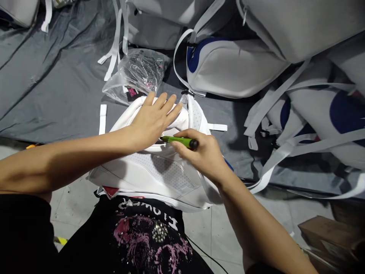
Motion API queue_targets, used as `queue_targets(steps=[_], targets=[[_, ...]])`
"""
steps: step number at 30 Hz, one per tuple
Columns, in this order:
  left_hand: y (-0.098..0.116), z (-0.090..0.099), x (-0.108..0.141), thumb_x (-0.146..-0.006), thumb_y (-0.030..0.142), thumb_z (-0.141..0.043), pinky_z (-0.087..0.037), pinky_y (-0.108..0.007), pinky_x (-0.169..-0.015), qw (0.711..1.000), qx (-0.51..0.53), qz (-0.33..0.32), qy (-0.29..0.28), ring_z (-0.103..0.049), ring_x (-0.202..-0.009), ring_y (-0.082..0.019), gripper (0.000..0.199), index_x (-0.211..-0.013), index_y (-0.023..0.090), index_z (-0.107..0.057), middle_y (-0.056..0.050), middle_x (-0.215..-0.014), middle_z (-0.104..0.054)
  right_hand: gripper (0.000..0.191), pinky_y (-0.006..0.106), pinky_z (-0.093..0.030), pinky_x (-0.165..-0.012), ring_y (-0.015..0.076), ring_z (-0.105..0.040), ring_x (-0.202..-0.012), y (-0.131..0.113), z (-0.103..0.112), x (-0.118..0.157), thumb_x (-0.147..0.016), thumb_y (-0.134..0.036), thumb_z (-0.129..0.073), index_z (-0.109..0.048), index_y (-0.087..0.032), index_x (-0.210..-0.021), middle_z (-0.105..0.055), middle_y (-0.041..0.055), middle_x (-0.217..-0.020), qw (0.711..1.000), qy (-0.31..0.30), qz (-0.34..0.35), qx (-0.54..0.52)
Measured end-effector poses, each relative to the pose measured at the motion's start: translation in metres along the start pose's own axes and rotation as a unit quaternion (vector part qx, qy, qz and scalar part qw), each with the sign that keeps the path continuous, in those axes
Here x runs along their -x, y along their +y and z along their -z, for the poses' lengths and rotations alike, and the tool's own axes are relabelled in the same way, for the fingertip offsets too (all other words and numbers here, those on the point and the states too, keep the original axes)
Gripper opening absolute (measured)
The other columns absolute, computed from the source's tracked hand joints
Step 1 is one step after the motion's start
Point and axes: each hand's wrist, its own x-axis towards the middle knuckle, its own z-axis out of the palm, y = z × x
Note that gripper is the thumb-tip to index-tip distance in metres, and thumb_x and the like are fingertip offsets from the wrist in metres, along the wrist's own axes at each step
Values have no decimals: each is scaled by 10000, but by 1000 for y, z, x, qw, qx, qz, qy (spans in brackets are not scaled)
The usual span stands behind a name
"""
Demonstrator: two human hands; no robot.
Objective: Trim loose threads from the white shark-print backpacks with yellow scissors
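Observation:
A white bag (159, 171) with dotted mesh panels lies at the front edge of the grey-covered table, close to my body. My left hand (152, 121) rests palm down on the bag's upper part, its fingers spread. In my right hand (201, 150) is a green tool with a black end (181, 142), held between thumb and fingers. The tool's thin tip points left at the bag, just beside my left palm; what exactly the tip touches is too small to tell.
A clear plastic bag (142, 70) with small items sits behind the white bag. Grey bags with blue patches (239, 68) and loose straps cover the back and right of the table (57, 91). A cardboard box (327, 232) stands on the floor at lower right.

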Motion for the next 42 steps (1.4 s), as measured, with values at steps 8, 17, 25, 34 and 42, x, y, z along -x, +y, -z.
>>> queue_targets(steps=[8, 17, 25, 34, 42], targets=[[1, -3, -2, -931, 276, -566, -254, -576, -1192, 1000, -17, -3, 8, -316, -1473, -390, 742, -1593, 156, -254, -164, -1646, -280, 225, 286, -471, -670, 162, -657, -694, -8, 9, -4, -923, -256, -597, -726, -167, -1085, -747, 60, -852, 980, -104, 17, 167], [-1, -3, -6, -928, 288, -569, -270, -568, -1176, 1000, -8, -6, 9, -372, -1424, -380, 710, -1570, 171, -290, -155, -1600, -348, 241, 281, -501, -753, 183, -700, -854, -12, 10, -13, -955, -216, -570, -735, -205, -1130, -755, 70, -1015, 964, -162, 75, 197], [-3, -5, -7, -922, 389, -588, -273, -573, -1161, 1000, 17, -11, 22, -393, -1389, -383, 721, -1558, 200, -306, -147, -1538, -406, 305, 268, -486, -722, 178, -685, -819, -28, 18, -16, -949, -157, -537, -739, -216, -1172, -751, 72, -961, 939, -203, 68, 268], [-9, 2, -7, -916, 345, -588, -269, -554, -1156, 999, 21, -29, -10, -414, -1376, -391, 697, -1537, 176, -320, -159, -1531, -416, 348, 266, -464, -698, 170, -669, -791, -40, 18, -17, -924, -129, -539, -741, -236, -1187, -741, 71, -937, 928, -219, 53, 297], [-13, -2, -7, -911, 317, -552, -240, -566, -1163, 999, 36, -35, -6, -378, -1403, -408, 751, -1581, 205, -233, -140, -1553, -405, 326, 271, -433, -661, 172, -637, -749, -40, 8, -14, -933, -141, -532, -726, -222, -1181, -717, 72, -889, 930, -197, 44, 308]])
